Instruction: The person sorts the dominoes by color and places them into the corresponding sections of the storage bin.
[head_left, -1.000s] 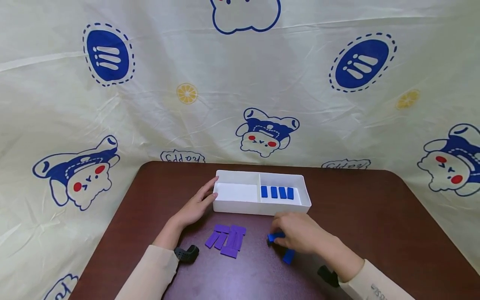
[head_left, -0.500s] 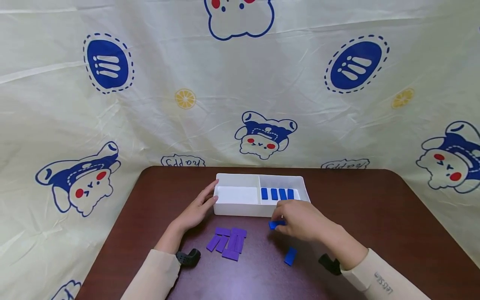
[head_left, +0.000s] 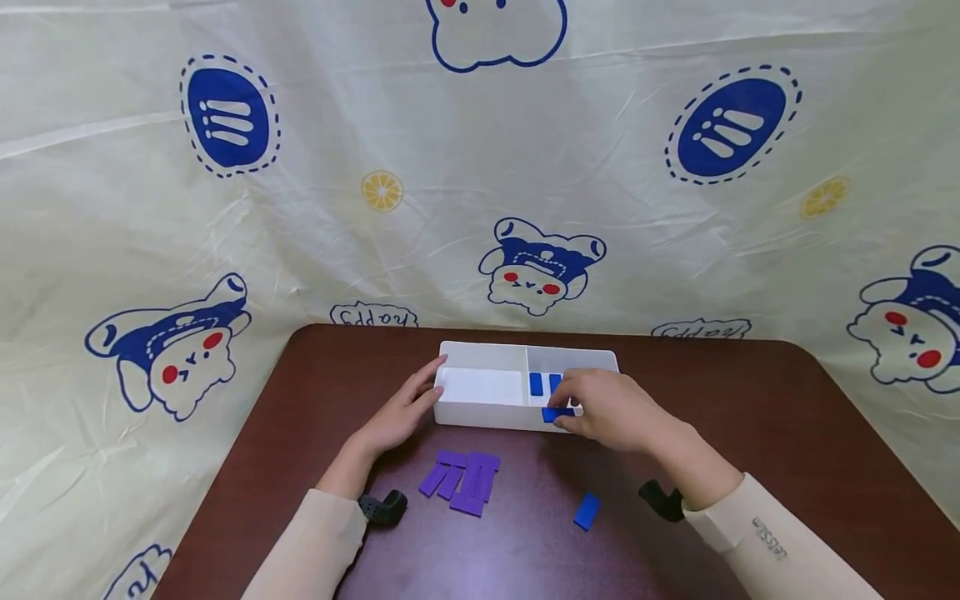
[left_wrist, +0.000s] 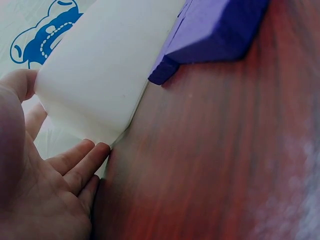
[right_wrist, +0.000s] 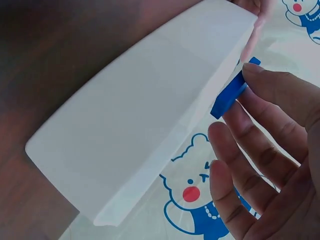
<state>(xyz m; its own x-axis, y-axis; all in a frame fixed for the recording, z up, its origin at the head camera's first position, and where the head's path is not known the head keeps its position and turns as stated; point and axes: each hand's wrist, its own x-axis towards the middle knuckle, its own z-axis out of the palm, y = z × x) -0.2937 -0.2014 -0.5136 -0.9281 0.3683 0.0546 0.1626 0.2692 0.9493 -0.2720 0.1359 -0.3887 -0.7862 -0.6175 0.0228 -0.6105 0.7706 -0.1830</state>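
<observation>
My right hand (head_left: 618,408) pinches a blue rectangular block (right_wrist: 234,92) between thumb and fingers, at the front rim of the white two-compartment box (head_left: 480,415). Inside the right compartment lie blue blocks (head_left: 536,384), partly hidden behind that hand. The left hand (head_left: 397,417) rests against the box's left end, its fingers fairly straight; the left wrist view shows the fingertips touching the white wall (left_wrist: 95,75). One more blue block (head_left: 587,511) lies on the table below the right hand. The box's left compartment shows only its white floor.
Several purple blocks (head_left: 467,483) lie in a loose cluster on the brown table (head_left: 720,417), in front of the box and beside the left wrist. A patterned pale cloth (head_left: 420,108) hangs behind the table's far edge. Dark wrist-worn devices (head_left: 384,508) sit on both wrists.
My right hand has carried the blue block from the table up and away to the box's front rim. The left hand stays at the box's left end.
</observation>
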